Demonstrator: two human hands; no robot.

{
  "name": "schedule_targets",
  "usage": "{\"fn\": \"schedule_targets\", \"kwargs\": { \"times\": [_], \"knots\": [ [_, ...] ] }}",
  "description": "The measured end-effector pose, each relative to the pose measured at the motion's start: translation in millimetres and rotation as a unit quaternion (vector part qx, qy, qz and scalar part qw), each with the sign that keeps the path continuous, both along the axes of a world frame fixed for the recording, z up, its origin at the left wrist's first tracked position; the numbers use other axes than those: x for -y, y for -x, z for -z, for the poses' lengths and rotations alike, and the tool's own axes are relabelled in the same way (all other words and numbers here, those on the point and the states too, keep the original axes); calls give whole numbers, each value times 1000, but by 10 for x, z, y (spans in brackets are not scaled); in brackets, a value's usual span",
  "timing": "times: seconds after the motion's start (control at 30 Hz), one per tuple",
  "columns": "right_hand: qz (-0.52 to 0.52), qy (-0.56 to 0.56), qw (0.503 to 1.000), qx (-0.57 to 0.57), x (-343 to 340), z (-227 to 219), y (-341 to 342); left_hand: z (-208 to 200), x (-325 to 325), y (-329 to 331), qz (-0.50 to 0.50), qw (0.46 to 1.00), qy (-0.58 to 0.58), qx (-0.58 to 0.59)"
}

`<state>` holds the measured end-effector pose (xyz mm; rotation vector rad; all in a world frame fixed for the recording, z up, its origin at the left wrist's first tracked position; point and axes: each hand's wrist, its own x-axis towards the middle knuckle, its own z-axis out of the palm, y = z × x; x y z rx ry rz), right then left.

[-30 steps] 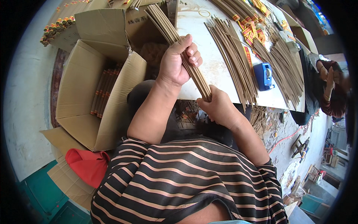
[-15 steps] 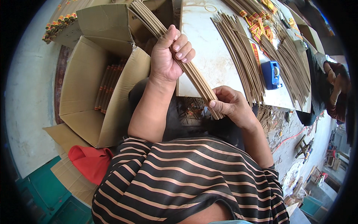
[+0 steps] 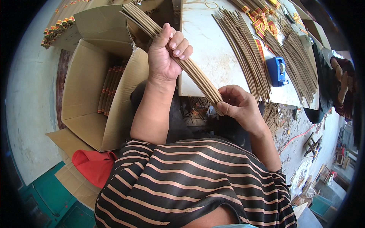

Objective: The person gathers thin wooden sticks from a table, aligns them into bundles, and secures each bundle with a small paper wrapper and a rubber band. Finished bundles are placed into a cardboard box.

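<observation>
A bundle of thin brown incense sticks point(image 3: 198, 79) slants across in front of me, from upper left down to the right. My left hand point(image 3: 165, 57) is closed round its upper part, thumb up along the sticks. At the lower end, my right hand point(image 3: 240, 108) pinches the sticks between thumb and curled fingers. Right of the bundle, many loose incense sticks point(image 3: 243, 57) lie in a long pile on the white table point(image 3: 207, 49). A blue tape dispenser point(image 3: 276, 72) stands between that pile and a second heap of sticks point(image 3: 298, 64).
To my left an opened cardboard box point(image 3: 83, 91) holds several labelled bundles point(image 3: 110, 91). Red-and-yellow paper labels point(image 3: 262, 26) lie at the table's far side, near a rubber band point(image 3: 211, 5). Red cloth point(image 3: 93, 165) rests beside me. Another person's hands point(image 3: 342, 81) show at far right.
The bundle and my left hand have shifted slightly left. My right hand still holds the lower end, where fewer stick tips now show past the thumb.
</observation>
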<state>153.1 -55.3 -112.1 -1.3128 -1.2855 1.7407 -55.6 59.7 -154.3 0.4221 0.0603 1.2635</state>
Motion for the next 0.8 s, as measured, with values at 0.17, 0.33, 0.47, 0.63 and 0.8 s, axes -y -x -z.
{"fn": "schedule_targets", "kwargs": {
  "times": [0.17, 0.33, 0.47, 0.63, 0.8],
  "knots": [
    [5, 10, 1000, -9, -11, 57, -27, -37, 18, -19, -6, 1000, 9, 8],
    [13, 0, 1000, 0, -19, 69, -47, -21, 14, -19, -9, 1000, 15, 3],
    [19, -4, 1000, -11, -15, 108, -60, -17, 1, -15, -9, 1000, 23, -18],
    [26, 1, 1000, 4, -17, 117, -64, -28, 7, -6, -9, 1000, 16, -17],
    [32, 8, 999, -12, -25, 120, -73, -24, -3, 15, -6, 1000, 14, -10]
  ]
}}
